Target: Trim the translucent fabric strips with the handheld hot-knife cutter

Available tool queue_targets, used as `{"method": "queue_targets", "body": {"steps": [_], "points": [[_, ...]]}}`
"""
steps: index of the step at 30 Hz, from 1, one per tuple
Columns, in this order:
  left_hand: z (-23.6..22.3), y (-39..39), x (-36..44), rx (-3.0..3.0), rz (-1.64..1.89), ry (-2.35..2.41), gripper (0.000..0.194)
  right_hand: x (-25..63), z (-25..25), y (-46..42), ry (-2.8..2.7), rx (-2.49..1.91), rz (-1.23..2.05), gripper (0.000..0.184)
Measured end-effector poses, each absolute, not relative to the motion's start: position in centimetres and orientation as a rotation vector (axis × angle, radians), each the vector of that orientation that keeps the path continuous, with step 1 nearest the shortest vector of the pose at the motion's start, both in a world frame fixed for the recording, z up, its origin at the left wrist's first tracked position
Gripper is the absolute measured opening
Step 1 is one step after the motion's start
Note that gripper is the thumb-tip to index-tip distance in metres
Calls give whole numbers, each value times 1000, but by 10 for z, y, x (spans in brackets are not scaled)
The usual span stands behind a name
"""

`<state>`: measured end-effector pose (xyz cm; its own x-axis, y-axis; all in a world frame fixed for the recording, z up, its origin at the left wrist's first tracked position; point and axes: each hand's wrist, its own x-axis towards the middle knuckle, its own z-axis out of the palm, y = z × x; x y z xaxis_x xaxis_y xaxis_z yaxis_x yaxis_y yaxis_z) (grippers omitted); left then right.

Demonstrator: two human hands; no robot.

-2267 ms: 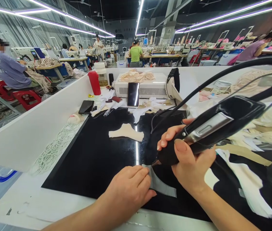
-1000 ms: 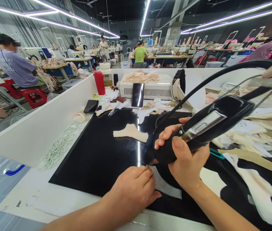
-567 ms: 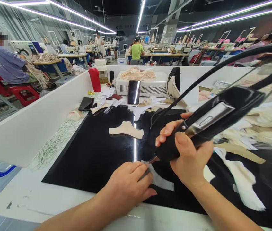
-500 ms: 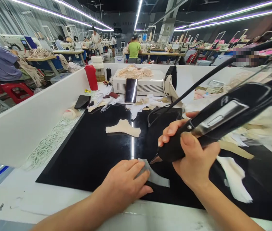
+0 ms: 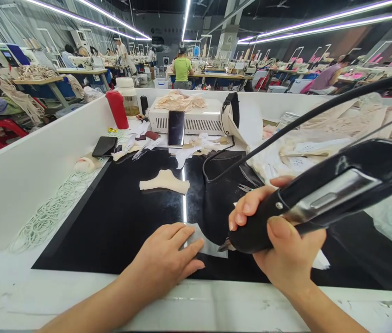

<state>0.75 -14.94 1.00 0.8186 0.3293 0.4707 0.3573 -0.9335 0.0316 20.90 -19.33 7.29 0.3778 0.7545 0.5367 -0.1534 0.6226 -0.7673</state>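
My left hand (image 5: 168, 254) lies with its fingers stretched out over the left part of a thin grey curved piece (image 5: 209, 244), pressing it to a black mat (image 5: 112, 231). My right hand (image 5: 286, 240) is closed around a thick black corded hand tool (image 5: 254, 231) with a silver panel. The tool's pointed metal tip is at the right end of the grey piece; I cannot tell whether it touches. A cream fabric piece (image 5: 164, 181) lies farther back on the mat. Part of a white piece (image 5: 320, 261) shows behind my right wrist.
The tool's black cable (image 5: 303, 118) arcs across the right side. Behind the mat stand a phone (image 5: 176, 128), a white vented box (image 5: 196, 121) and a red bottle (image 5: 117, 109). Pale green cord (image 5: 46, 210) lies at left, small scissors (image 5: 245, 188) near my right fingers. Co-workers sit beyond.
The tool's tip has shifted from the grey piece's upper edge to its right end. My left hand still presses on the piece. The camera view has turned somewhat to the right.
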Motion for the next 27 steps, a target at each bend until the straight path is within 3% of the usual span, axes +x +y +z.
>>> {"method": "queue_targets", "body": {"steps": [27], "points": [[19, -157, 39, -3143, -586, -370, 39, 228, 63, -193, -1017, -733, 568, 41]]}}
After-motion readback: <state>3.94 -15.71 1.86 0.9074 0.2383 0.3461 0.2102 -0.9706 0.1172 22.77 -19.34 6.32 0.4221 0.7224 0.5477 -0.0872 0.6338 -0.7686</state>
